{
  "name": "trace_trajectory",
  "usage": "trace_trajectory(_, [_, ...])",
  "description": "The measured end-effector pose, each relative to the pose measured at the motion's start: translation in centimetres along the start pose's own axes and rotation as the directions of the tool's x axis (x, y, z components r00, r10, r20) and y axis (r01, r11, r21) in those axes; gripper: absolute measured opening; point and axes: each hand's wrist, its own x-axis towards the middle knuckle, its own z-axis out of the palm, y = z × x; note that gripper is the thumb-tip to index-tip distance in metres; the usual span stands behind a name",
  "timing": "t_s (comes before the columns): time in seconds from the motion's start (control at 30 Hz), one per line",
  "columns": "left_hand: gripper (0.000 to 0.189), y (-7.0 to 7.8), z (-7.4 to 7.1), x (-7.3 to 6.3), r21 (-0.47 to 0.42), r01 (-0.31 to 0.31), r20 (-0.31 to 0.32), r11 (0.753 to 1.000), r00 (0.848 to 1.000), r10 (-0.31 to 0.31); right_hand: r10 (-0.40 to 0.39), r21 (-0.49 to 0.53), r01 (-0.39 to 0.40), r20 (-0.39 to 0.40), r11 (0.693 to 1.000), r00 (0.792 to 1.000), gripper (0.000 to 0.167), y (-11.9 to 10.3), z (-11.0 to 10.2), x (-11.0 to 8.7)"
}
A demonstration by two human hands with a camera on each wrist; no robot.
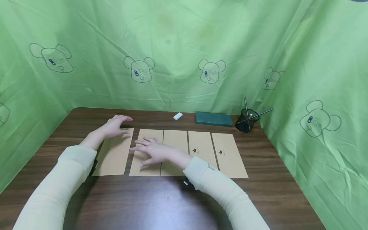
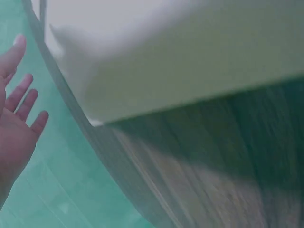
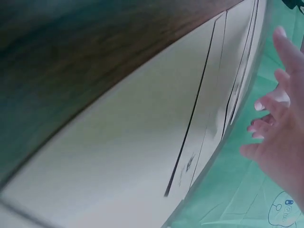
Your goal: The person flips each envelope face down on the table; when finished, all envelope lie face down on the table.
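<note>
Several flat brown kraft-paper rectangles lie in a row on the table. Over the top edge of the leftmost rectangle [image 1: 112, 159] is my left hand [image 1: 116, 126], its fingers extended and holding nothing. My right hand [image 1: 153, 150], fingers spread, hovers close over the adjacent rectangle [image 1: 150, 132] and hides part of it. Its forearm crosses the middle rectangle [image 1: 175, 137]. Small dark crown prints mark the two on the right, one inner rectangle [image 1: 200, 139] and the rightmost rectangle [image 1: 231, 159]. Both wrist views show straight fingers above pale sheets.
At the back of the wooden table [image 1: 138, 204] lie a white eraser-like block [image 1: 178, 116] and a dark green flat case [image 1: 213, 118]. A black mesh pen cup [image 1: 243, 125] with thin sticks stands at the back right. Green printed curtain [image 1: 178, 38] surrounds the table.
</note>
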Motion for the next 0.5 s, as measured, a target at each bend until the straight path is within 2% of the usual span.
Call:
trace_trajectory(0.13, [0.067, 1.4, 0.4, 0.6, -0.001, 0.007, 0.02, 1.0, 1.0, -0.007, -0.003, -0.032, 0.002, -0.05, 0.999, 0.999, 0.079, 0.4, 0.0, -1.4])
trace_trajectory(0.3, [0.075, 2.1, 1.2, 1.0, -0.004, 0.004, 0.02, 1.0, 1.0, -0.004, -0.011, -0.011, 0.01, -0.1, 1.0, 0.995, 0.076, 0.6, 0.3, -2.9])
trace_trajectory(0.5, [0.087, 2.5, 2.1, 1.1, -0.001, -0.009, 0.051, 1.0, 0.999, 0.009, 0.106, -0.032, -0.111, -0.115, 0.993, 0.988, 0.075, 0.5, 0.7, -4.4])
